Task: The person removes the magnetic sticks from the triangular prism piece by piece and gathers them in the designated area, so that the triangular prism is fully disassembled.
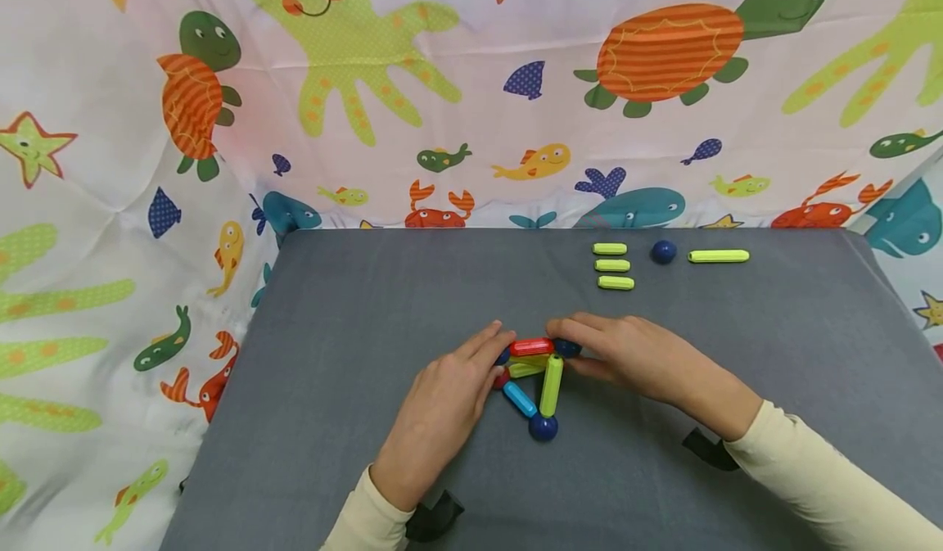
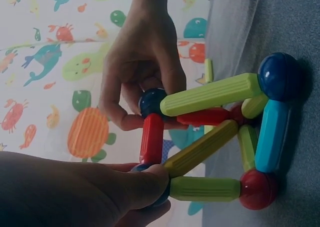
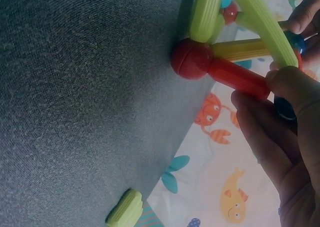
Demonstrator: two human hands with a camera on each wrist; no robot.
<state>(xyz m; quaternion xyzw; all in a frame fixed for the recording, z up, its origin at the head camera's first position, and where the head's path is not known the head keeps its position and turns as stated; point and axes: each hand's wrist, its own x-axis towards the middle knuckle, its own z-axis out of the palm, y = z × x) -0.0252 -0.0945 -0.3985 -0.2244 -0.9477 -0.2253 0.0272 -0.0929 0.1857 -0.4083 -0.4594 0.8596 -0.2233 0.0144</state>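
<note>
A frame of coloured rods and balls stands on the grey table. A red rod (image 1: 532, 347) runs along its top between two dark blue balls. My left hand (image 1: 445, 399) pinches the left top ball (image 2: 162, 196) between thumb and fingers. The right hand (image 1: 637, 354) grips the right top ball (image 2: 151, 103). Lower down, a light blue rod (image 2: 271, 135) joins a front blue ball (image 1: 543, 428) to a red ball (image 2: 258, 189). Another red ball (image 3: 191, 59) sits at the back base. Green rods (image 1: 551, 386) and a yellow rod (image 2: 202, 148) slope between the levels.
At the back right of the table (image 1: 354, 313) lie three short green rods (image 1: 612, 265), a loose blue ball (image 1: 663, 251) and a longer green rod (image 1: 718, 256). A cloth (image 1: 545, 117) printed with sea animals hangs behind and at the sides. Dark straps (image 1: 435, 518) show near the wrists.
</note>
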